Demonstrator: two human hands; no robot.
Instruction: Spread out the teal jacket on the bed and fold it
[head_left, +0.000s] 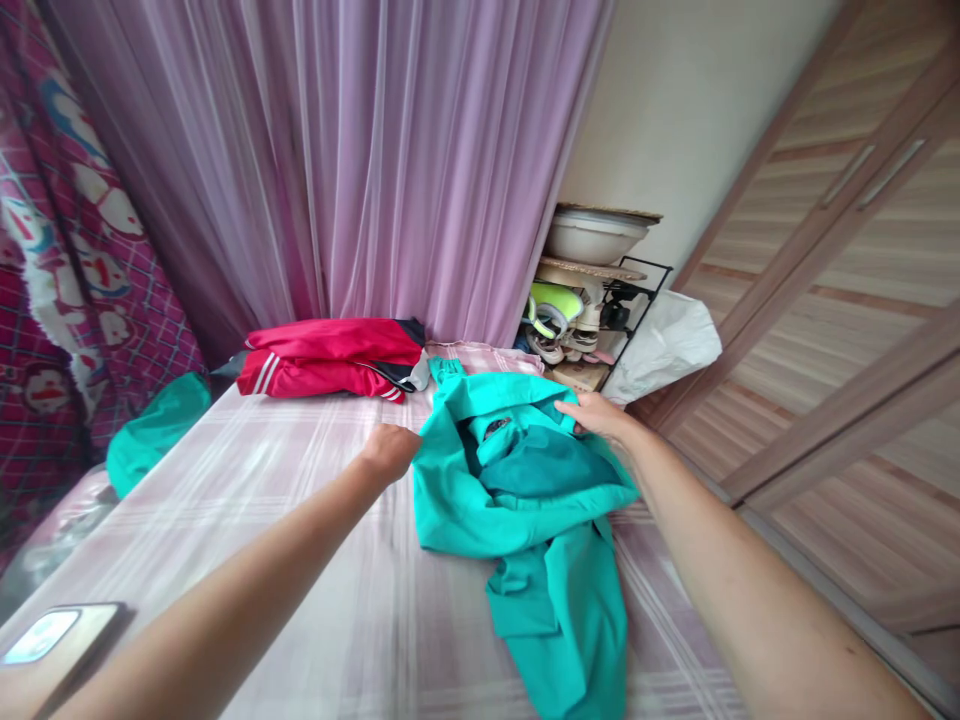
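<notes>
A teal garment [480,525] with a sleeve or leg hanging toward me lies spread on the checked bedsheet, its opening facing up and showing a darker lining. My left hand [391,452] is closed on the garment's left edge. At the upper right of the opening, my right hand [592,412] pinches the cloth between thumb and fingers. Beyond my left hand lies a folded red garment [330,355] with white stripes and a dark collar.
A phone [60,650] rests at the near left of the bed [300,480]. Purple curtains [360,160] hang behind. Back right stand a black rack [645,300] with shoes, a white bag [667,345] and a wooden wardrobe [825,300]. Another teal cloth [161,430] drapes over the left edge.
</notes>
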